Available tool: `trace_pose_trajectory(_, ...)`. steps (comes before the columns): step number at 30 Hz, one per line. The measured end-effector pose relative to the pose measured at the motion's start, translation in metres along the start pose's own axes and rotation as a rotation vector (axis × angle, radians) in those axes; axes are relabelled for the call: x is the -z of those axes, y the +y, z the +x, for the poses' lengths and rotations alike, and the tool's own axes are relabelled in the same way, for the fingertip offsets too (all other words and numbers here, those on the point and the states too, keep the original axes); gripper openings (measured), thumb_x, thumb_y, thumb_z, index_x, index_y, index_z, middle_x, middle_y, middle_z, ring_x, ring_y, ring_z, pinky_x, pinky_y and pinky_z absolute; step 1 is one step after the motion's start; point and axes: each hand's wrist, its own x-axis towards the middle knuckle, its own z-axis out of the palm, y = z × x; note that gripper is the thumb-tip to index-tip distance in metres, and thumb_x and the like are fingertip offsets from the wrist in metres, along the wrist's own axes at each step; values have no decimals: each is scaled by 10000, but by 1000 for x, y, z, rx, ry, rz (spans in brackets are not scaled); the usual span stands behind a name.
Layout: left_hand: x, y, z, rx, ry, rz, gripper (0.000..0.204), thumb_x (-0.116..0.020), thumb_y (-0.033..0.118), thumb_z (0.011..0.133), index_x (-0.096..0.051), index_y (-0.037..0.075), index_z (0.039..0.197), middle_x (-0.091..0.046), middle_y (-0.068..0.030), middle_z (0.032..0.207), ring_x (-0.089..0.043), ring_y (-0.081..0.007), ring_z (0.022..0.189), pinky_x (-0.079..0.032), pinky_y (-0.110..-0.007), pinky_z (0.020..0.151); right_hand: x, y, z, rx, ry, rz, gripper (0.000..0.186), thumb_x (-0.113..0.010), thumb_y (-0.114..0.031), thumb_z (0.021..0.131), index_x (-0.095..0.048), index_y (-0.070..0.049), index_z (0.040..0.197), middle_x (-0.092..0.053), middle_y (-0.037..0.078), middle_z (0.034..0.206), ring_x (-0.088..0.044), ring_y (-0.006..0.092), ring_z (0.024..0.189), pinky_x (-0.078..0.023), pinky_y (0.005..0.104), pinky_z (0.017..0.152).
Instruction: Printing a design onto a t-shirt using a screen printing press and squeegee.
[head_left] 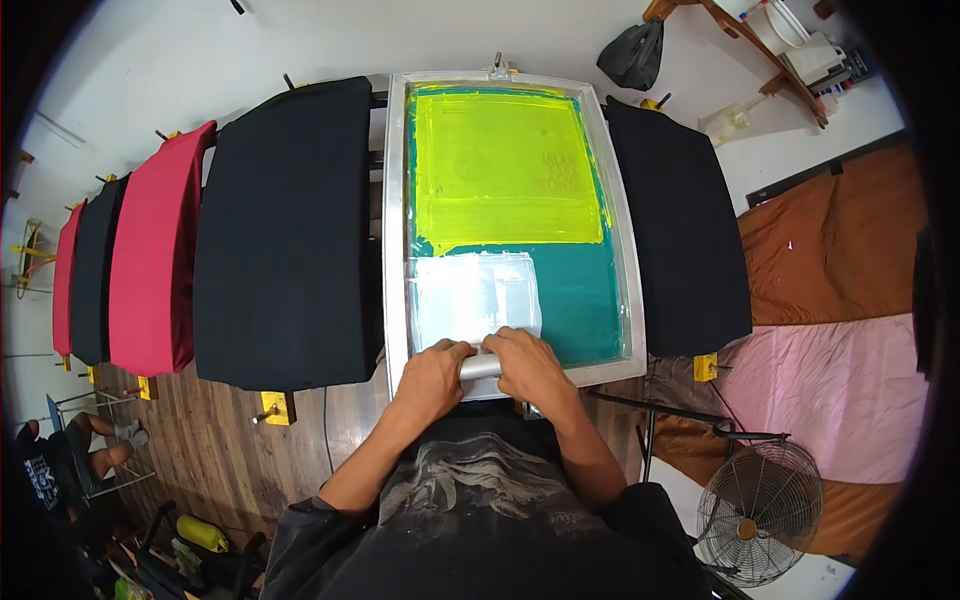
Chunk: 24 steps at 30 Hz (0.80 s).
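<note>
A silk-screen printing screen (397,230) with a silvery frame lies in front of me. Yellow-green ink (500,150) coats the far part of its dark green mesh (583,300), with faint lettering showing through. White ink (470,285) covers a block at the near left of the mesh. At the near end, both hands are closed on a pale, bar-shaped squeegee (481,368). My left hand (436,377) grips its left end, and my right hand (531,369) wraps round the right end. Its blade is hidden below the bar and my fingers.
Black fabric-covered boards (285,240) flank the screen, with a red one (155,260) farther left. A wire fan (760,510) stands at lower right. Brown and pink cloth (830,230) lies at right. At the far left edge a person (85,455) sits.
</note>
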Motion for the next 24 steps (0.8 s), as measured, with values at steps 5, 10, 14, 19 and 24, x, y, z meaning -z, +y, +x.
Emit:
trace_pose_trajectory(5, 15, 3, 25, -8, -31, 12, 336, -646, -24, 703, -680, 80, 1020, -662, -174, 913, -659, -376, 840, -540, -453, 746, 18, 8, 22, -5, -54, -32, 360, -633, 60, 656, -672, -46, 998, -638, 166, 937, -619, 381, 919, -501, 455, 812)
trace_pose_trajectory(10, 11, -9, 62, -44, 159, 40, 339, -609, -69, 700, -678, 41, 1012, -656, -180, 926, -648, -383, 838, -537, -448, 746, 20, 22, 57, 10, 106, -84, 323, -636, 63, 672, -646, -50, 974, -627, 161, 932, -618, 382, 907, -502, 456, 777)
trace_pose_trajectory(14, -3, -11, 41, -65, 150, 8, 469, -578, -127, 646, -632, 33, 1084, -638, -197, 1014, -636, -405, 881, -536, -443, 766, 9, 16, 36, 54, 155, -106, 313, -639, 50, 699, -612, -46, 996, -595, 143, 981, -591, 351, 955, -510, 453, 789)
trace_pose_trajectory(19, -17, 3, -11, -100, 97, 23, 555, -629, -105, 617, -609, 32, 1154, -634, -186, 1081, -635, -387, 931, -540, -446, 808, -14, 4, -19, 30, 100, -52, 430, -647, 73, 642, -586, -29, 1056, -556, 143, 1045, -552, 351, 1028, -494, 448, 826)
trace_pose_trajectory(24, 1, 16, -7, 11, -62, 7, 504, -635, -79, 626, -644, 32, 1117, -658, -171, 1026, -646, -381, 917, -541, -429, 809, 6, -1, -16, -21, -60, -73, 425, -650, 73, 641, -610, -57, 1044, -590, 133, 1032, -574, 356, 1022, -485, 448, 858)
